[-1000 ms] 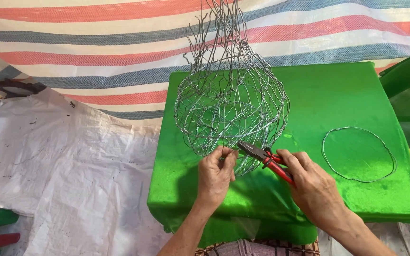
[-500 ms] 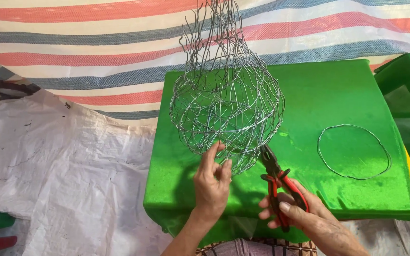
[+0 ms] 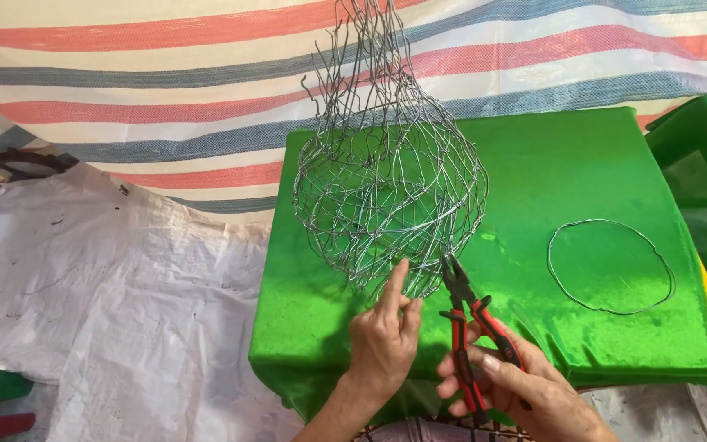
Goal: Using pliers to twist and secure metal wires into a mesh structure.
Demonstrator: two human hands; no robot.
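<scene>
Wire mesh basket (image 3: 386, 192): left half of green table (image 3: 550, 164), top cut off by frame. Left hand (image 3: 384, 340) fingers its lower rim, not clenched. Right hand (image 3: 525, 389) grasps red-handled pliers (image 3: 472, 327), tips at the mesh. Wire ring (image 3: 611, 266) near right edge; bare room between.

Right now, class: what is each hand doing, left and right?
Left hand: open, fingers touching the bottom of the wire mesh basket.
Right hand: closed around the red-handled pliers, whose tip meets the mesh.
</scene>
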